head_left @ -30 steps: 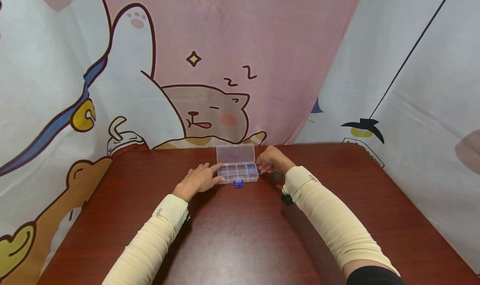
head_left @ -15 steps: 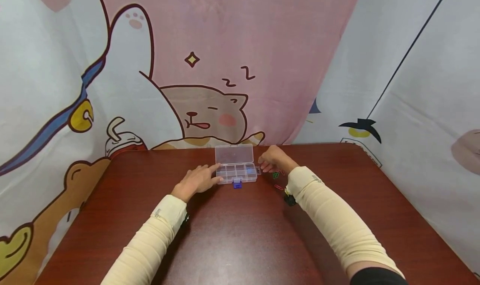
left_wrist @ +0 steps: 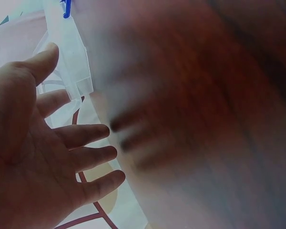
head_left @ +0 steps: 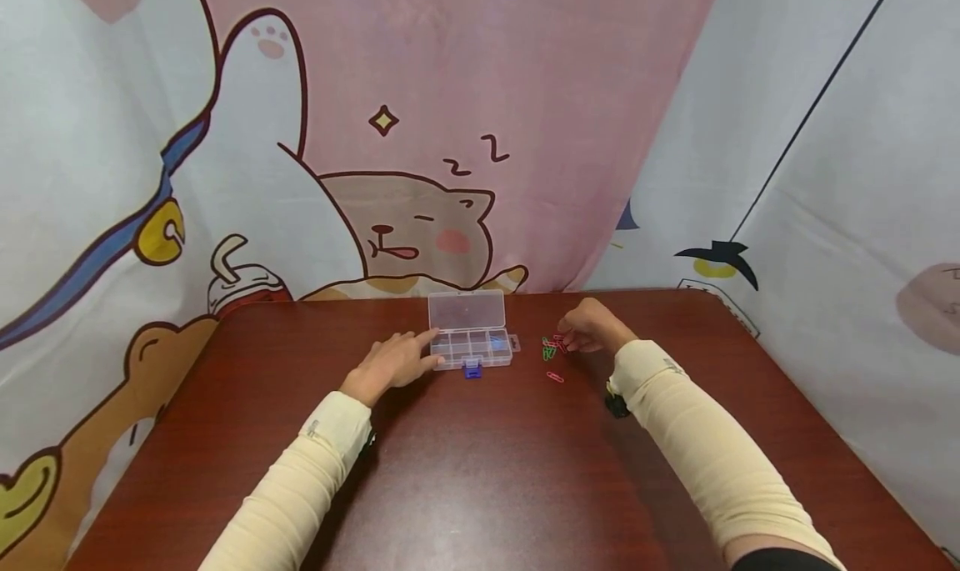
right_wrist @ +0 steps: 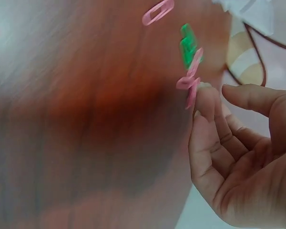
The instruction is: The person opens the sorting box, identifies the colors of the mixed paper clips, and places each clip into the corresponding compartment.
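1. Head view: left hand [head_left: 395, 361] at the left end of the open clear box [head_left: 491, 360]; right hand [head_left: 592, 324] low over the bench [head_left: 465, 471], right of the box.
2. Left wrist view: the left hand is spread, gripping nothing, thumb and index beside the box wall; contact I cannot tell. Light steadying would suit it.
3. Right wrist view: the right hand is half curled, thumb parted from index, nothing pinched. Its index tip is at the pink clips [right_wrist: 195, 64], bunched with green clips [right_wrist: 187, 46] right of the box. Picking seems the step: best ease 1 pink clip free before pinching.
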### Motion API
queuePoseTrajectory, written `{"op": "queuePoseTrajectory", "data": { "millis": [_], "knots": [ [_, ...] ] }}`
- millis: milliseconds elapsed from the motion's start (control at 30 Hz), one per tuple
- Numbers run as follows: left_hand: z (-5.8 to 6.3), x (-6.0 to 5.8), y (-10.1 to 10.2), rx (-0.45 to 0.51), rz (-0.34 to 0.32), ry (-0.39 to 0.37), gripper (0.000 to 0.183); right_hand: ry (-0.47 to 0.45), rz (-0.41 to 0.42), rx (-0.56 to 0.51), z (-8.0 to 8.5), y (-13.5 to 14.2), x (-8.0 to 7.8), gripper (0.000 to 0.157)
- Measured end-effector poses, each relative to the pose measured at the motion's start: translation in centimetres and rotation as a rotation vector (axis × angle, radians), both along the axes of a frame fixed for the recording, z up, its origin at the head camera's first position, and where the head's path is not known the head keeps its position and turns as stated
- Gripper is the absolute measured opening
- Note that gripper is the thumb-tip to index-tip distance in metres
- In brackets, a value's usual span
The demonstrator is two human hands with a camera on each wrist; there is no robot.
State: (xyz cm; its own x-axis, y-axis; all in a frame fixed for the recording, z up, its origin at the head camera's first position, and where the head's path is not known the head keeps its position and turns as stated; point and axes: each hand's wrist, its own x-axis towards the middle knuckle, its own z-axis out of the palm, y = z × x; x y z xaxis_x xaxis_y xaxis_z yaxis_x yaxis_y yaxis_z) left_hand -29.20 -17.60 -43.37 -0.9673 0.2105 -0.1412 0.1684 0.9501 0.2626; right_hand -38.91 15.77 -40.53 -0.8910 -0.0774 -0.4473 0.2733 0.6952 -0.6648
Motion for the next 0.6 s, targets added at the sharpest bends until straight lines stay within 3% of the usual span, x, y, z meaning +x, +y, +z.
{"op": "queuePoseTrajectory", "data": {
  "millis": [267, 600],
  "knots": [
    [-0.3, 0.1, 0.1, -0.012, -0.002, 0.004, 0.065, -0.074, 0.093, 0.089, -1.3, 2.2, 1.1, 0.022],
    [0.0, 0.1, 0.1, -0.007, -0.001, 0.025, 0.066, -0.08, 0.221, 0.191, -0.7, 0.9, 2.0, 0.025]
  ]
}}
